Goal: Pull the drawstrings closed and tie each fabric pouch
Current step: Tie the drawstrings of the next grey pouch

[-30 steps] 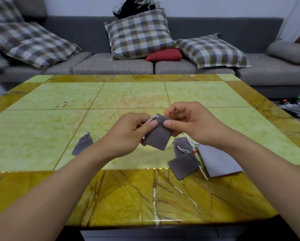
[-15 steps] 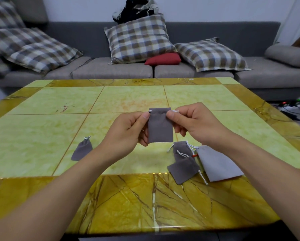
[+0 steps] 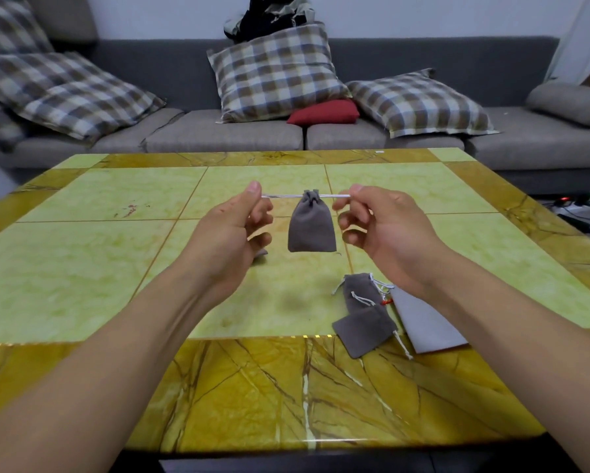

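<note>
A small grey fabric pouch (image 3: 311, 227) hangs in the air above the table, its mouth gathered tight. White drawstrings (image 3: 334, 196) run out taut to both sides of it. My left hand (image 3: 234, 227) pinches the left string end; my right hand (image 3: 377, 227) pinches the right one. Two more grey pouches lie on the table near my right forearm, one (image 3: 359, 288) partly under the other (image 3: 363, 329), their white cords loose. Another pouch (image 3: 261, 254) is mostly hidden behind my left hand.
A flat light-grey bag (image 3: 426, 322) lies beside the two pouches, partly under my right forearm. The green and yellow marble table (image 3: 116, 268) stretches wide on the left. A grey sofa (image 3: 232, 131) with checked cushions stands behind it; cables lie on the floor at the right.
My hands have moved apart and lifted, pulling the drawstrings out sideways. The pouch's mouth, flat and open half a second ago, is now cinched shut.
</note>
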The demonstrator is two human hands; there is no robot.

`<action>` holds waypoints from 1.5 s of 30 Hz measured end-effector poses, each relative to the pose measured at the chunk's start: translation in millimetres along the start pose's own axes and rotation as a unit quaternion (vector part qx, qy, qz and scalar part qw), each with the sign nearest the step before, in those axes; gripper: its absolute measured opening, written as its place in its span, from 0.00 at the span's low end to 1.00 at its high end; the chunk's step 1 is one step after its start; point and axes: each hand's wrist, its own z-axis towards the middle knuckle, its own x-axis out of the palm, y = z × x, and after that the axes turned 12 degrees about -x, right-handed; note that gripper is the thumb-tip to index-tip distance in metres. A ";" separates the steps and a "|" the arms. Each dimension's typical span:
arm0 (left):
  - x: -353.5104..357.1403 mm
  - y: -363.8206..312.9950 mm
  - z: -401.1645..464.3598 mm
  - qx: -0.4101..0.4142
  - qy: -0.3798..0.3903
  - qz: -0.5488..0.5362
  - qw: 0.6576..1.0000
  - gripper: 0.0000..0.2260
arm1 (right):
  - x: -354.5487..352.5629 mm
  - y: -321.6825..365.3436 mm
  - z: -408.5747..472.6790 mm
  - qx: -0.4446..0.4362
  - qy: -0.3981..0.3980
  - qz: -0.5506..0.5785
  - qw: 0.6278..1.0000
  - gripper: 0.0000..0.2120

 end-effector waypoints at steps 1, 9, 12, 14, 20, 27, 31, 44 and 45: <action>-0.5 1.0 -1.0 -0.017 0.034 -0.044 0.998 0.19 | 0.2 0.6 -1.2 0.030 0.005 0.062 0.998 0.23; 21.3 2.1 -24.4 -0.103 0.303 -0.264 0.910 0.15 | 14.3 14.4 -19.7 0.165 0.061 0.456 0.872 0.22; 20.7 -0.5 -19.4 -0.094 0.203 -0.213 0.951 0.18 | 18.0 20.8 -16.6 0.160 0.031 0.346 0.924 0.24; 20.9 2.6 -13.9 -0.079 0.149 -0.166 0.972 0.18 | 22.1 17.4 -15.3 0.138 0.004 0.234 0.962 0.25; 16.6 16.1 -9.5 -0.041 0.103 -0.031 0.993 0.11 | 25.8 3.2 -21.6 0.080 0.039 0.114 0.990 0.14; 8.0 15.4 -4.7 0.013 0.056 0.042 0.997 0.11 | 8.7 2.3 -18.6 -0.079 0.043 -0.103 0.991 0.09; 9.5 17.7 -2.7 -0.044 0.040 -0.061 0.996 0.12 | 12.9 5.9 -20.0 -0.195 0.054 -0.186 0.962 0.24; 19.3 16.1 -20.2 -0.020 0.081 0.036 0.996 0.05 | 6.4 10.8 -16.5 -0.253 0.098 -0.198 0.942 0.05; 19.2 15.5 -22.1 -0.009 0.078 0.076 0.994 0.05 | 5.5 11.2 -16.6 -0.249 0.127 -0.217 0.935 0.06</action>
